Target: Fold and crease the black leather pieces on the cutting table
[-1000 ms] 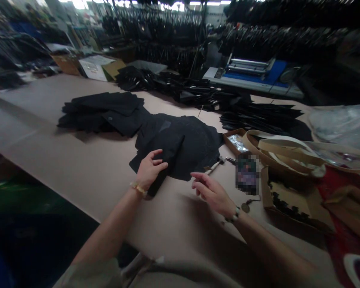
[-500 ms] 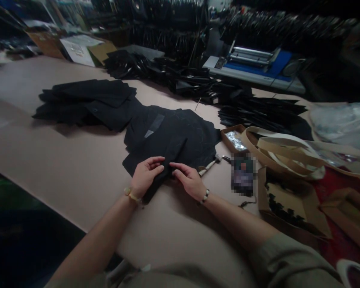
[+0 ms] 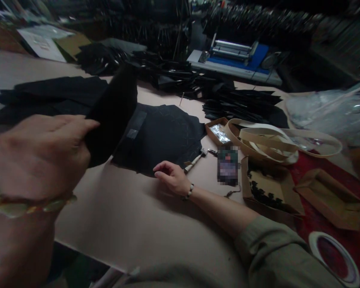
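Large and close at the left, my left hand [image 3: 45, 154] pinches a dark cloth piece [image 3: 115, 116] and holds it up off the table. Behind and right of it lies a pile of black cut pieces [image 3: 165, 134] with pale stitch-like marks and a small light patch. My right hand [image 3: 172, 178] is at the near edge of this pile, fingers curled with a gap between thumb and forefinger, holding nothing that I can see. Just beyond its fingers lies a white-handled tool [image 3: 193, 161].
Another black pile [image 3: 57, 94] lies at the left. More dark stacks [image 3: 243, 106] line the back. On the right are a small box [image 3: 219, 132], looped tan strips [image 3: 264, 142], an open carton [image 3: 270, 188] and a tape roll [image 3: 334, 258]. A blue machine [image 3: 234, 56] stands behind.
My left hand has risen and moved left towards the camera, lifting a dark piece off the pile. My right hand has let go and drawn slightly away. The view has shifted right.
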Demonstrator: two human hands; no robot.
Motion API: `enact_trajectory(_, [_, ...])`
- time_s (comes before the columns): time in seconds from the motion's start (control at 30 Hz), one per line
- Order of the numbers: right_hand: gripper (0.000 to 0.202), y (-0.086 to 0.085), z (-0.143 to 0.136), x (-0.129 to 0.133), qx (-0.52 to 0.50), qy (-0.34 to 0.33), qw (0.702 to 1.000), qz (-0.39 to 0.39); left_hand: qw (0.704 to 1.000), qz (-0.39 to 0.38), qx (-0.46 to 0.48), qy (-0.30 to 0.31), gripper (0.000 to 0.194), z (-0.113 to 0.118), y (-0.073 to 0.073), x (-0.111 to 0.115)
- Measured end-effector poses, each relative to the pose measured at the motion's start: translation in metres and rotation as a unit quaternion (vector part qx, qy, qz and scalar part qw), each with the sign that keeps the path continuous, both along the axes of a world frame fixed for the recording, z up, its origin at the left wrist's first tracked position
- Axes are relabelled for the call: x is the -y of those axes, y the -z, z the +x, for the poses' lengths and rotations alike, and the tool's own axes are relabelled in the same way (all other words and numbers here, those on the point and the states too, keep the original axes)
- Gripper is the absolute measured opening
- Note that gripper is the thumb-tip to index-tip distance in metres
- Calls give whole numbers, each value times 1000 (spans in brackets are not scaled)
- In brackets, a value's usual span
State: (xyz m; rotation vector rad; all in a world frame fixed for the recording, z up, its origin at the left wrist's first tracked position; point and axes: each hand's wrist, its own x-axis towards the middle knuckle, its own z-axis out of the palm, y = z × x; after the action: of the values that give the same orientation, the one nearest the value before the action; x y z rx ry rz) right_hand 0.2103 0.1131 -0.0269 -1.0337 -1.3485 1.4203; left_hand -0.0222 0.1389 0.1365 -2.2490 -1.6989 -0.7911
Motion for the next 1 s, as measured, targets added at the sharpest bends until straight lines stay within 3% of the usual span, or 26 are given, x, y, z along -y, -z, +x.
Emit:
enact_trajectory(0.07, [24, 1, 1, -1, -26, -2, 1000, -9, 995, -14, -97, 20, 42, 18, 18, 4])
enact_trajectory(0.13, [26, 2, 1, -2, -63, 4, 998, -16, 984, -86, -138, 73, 41, 38, 50, 6])
enact_trajectory(0.23, [29, 4, 1, -5, -104, 26, 994, -30, 969, -191, -106, 113, 41, 57, 99, 7])
enact_trajectory(0.33, [32, 4, 1, -7, -118, 45, 991, -47, 972, -206, -43, 108, 36, 59, 128, 7])
enact_trajectory(0.43, [32, 2, 0, -7, -117, 48, 991, -53, 978, -180, -2, 108, 32, 54, 137, 8])
enact_trajectory(0.67, [35, -2, 0, -5, -128, 34, 989, -62, 981, -118, 76, 136, 29, 51, 144, 11])
enact_trajectory(0.83, [33, 0, 1, -6, -101, 32, 993, -46, 970, -129, 136, 155, 23, 52, 147, 8])
enact_trajectory(1.0, [31, -1, 1, -6, -95, 25, 995, -32, 941, -162, 187, 231, 23, 50, 143, 5])
